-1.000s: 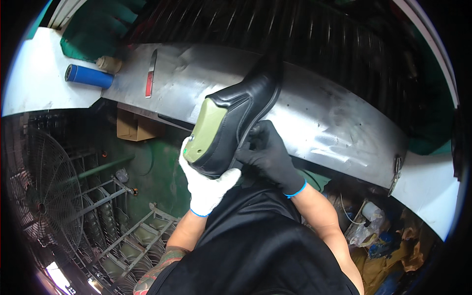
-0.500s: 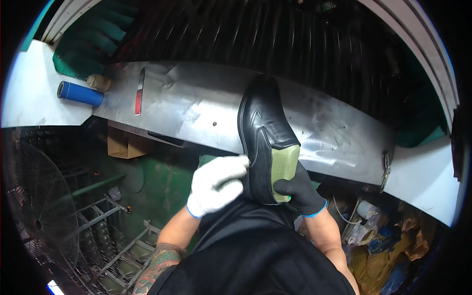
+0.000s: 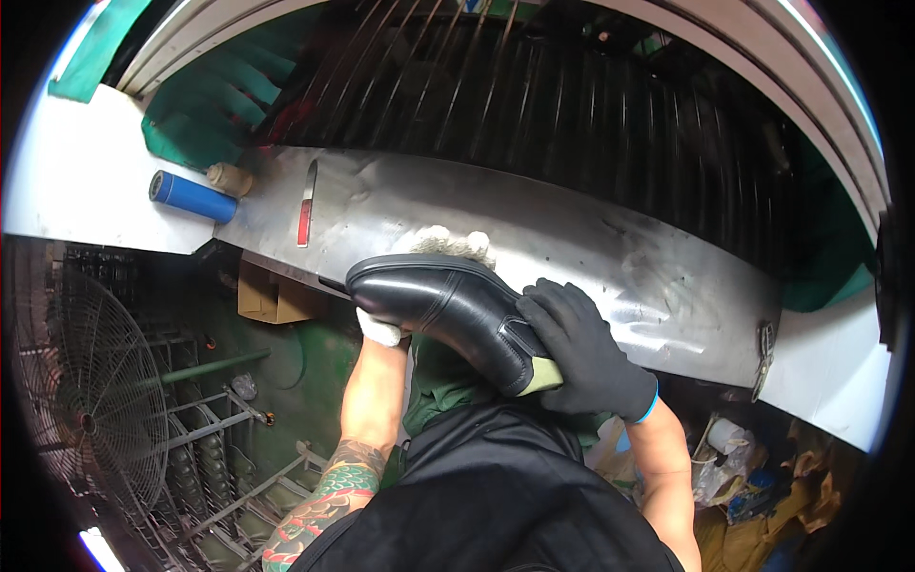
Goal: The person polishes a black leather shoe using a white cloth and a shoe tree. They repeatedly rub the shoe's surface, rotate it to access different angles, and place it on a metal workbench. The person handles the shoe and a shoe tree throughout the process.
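Note:
A black leather shoe (image 3: 457,310) lies on its side in the air in front of the metal shelf, its toe pointing left and its sole facing away from me. A pale green form (image 3: 541,376) shows at its opening. My left hand (image 3: 379,329), in a white glove, grips the front part from beneath, with its fingertips showing beyond the sole; the shoe hides most of it. My right hand (image 3: 591,353), in a dark grey glove with a blue cuff edge, is wrapped over the heel end near the green form.
On the metal shelf (image 3: 667,286) lies a red-handled knife (image 3: 307,205). A blue cylinder (image 3: 193,196) and a tan roll (image 3: 230,178) sit at its left end. Dark hanging strips (image 3: 572,124) fill the space behind. Below left stand a cardboard box (image 3: 272,294) and a large fan (image 3: 86,400).
The shoe has turned from toe-away to toe-left, onto its side. My left hand has moved under its front and taken hold; my right hand has shifted up over the heel end.

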`<action>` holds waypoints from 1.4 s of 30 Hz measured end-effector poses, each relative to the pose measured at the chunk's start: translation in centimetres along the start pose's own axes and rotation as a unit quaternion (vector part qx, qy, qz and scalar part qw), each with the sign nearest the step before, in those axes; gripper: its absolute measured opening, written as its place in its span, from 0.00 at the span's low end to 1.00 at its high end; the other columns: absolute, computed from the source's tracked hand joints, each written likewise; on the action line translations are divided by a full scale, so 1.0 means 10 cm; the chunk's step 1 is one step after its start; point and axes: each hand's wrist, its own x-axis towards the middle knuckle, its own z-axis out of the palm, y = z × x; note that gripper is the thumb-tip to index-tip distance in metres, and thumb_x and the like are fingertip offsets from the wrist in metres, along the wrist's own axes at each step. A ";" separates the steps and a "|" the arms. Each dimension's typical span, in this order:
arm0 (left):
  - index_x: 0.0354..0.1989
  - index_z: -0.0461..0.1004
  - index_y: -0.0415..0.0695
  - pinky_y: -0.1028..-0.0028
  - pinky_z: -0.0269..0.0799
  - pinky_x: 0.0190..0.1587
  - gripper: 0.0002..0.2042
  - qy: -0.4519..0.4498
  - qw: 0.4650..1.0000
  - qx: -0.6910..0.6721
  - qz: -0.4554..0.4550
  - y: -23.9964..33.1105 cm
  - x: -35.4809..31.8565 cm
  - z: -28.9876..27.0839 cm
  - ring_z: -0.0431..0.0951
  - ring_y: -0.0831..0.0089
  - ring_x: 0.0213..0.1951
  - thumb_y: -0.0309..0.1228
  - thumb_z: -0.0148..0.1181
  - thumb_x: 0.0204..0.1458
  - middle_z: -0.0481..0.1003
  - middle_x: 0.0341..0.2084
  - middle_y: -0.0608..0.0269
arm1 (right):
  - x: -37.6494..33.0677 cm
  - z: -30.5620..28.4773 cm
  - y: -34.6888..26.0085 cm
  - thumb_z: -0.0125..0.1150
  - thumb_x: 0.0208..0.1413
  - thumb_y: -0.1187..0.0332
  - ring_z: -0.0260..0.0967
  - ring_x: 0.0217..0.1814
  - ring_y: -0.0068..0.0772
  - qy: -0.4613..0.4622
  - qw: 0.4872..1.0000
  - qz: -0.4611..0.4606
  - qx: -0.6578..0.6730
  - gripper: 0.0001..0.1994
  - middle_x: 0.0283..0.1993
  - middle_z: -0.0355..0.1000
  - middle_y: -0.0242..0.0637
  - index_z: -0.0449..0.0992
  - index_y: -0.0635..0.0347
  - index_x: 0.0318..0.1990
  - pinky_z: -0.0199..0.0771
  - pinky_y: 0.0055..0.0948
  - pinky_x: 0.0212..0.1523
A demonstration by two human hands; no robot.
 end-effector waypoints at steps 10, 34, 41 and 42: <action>0.58 0.73 0.38 0.48 0.72 0.62 0.26 0.057 0.986 0.131 0.089 -0.21 0.10 0.11 0.77 0.52 0.54 0.50 0.52 0.66 0.78 0.51 0.48 | -0.10 -0.14 0.21 0.76 0.26 0.63 0.52 0.80 0.61 -0.020 0.997 0.010 0.076 0.59 0.74 0.59 0.54 0.58 0.60 0.76 0.51 0.58 0.79; 0.59 0.70 0.32 0.56 0.74 0.63 0.34 0.000 0.916 0.349 0.198 0.04 0.72 0.82 0.79 0.54 0.54 0.53 0.64 0.58 0.77 0.51 0.40 | -0.18 -0.14 0.55 0.79 0.27 0.64 0.56 0.80 0.43 -0.037 0.911 0.141 0.386 0.62 0.76 0.62 0.46 0.54 0.61 0.78 0.54 0.42 0.79; 0.58 0.73 0.30 0.59 0.75 0.61 0.19 0.234 0.956 0.081 0.154 -0.21 0.90 0.16 0.79 0.58 0.54 0.31 0.60 0.63 0.78 0.51 0.46 | -0.33 0.24 0.11 0.78 0.38 0.67 0.65 0.74 0.39 -0.010 0.712 0.278 0.645 0.55 0.73 0.66 0.44 0.54 0.63 0.77 0.65 0.39 0.73; 0.58 0.72 0.31 0.59 0.76 0.60 0.19 0.247 0.949 0.133 0.145 -0.24 0.88 -0.02 0.79 0.57 0.52 0.28 0.60 0.61 0.78 0.51 0.46 | -0.33 0.30 0.09 0.78 0.40 0.66 0.67 0.73 0.40 -0.007 0.676 0.296 0.675 0.54 0.72 0.67 0.46 0.55 0.64 0.77 0.67 0.40 0.73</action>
